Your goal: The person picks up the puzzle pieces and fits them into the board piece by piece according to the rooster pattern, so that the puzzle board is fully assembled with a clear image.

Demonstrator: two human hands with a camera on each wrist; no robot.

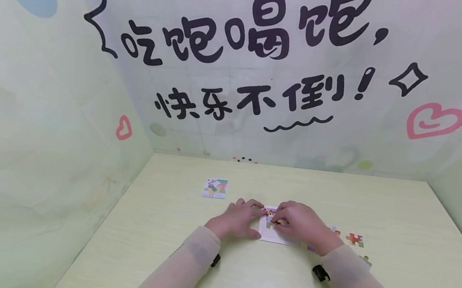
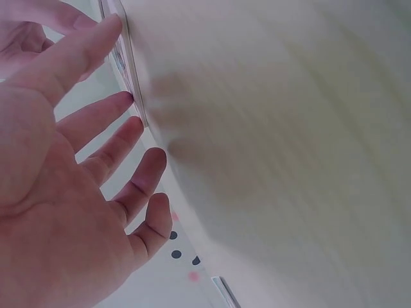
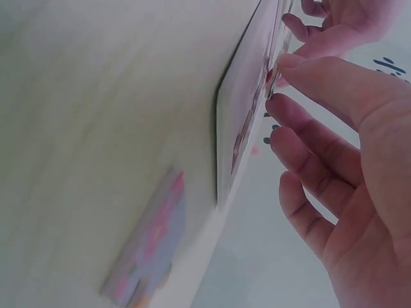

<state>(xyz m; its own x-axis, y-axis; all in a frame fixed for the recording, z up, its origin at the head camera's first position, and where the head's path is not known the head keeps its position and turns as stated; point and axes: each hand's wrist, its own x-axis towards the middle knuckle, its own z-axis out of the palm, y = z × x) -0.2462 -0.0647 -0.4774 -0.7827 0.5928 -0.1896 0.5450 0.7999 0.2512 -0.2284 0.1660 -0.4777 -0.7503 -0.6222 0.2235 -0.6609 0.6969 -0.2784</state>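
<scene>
A white puzzle tray (image 1: 279, 237) lies between the two hands, with a few joined colourful pieces (image 1: 270, 213) at its upper left. My left hand (image 1: 239, 218) rests at the tray's left side, thumb and fingertips at its edge, fingers spread and only slightly bent. Over the tray, my right hand (image 1: 301, 222) pinches a small puzzle piece (image 3: 275, 77) between thumb and index finger, right by the joined pieces. Its other fingers are loosely bent in the right wrist view. Much of the pinched piece is hidden behind the fingertips.
Loose puzzle pieces lie right of the tray, among them an orange-red piece (image 1: 355, 239) and a green piece (image 1: 365, 260), partly behind the right forearm. A small picture card (image 1: 215, 188) lies at the back left. A printed wall (image 1: 231, 139) stands behind the table.
</scene>
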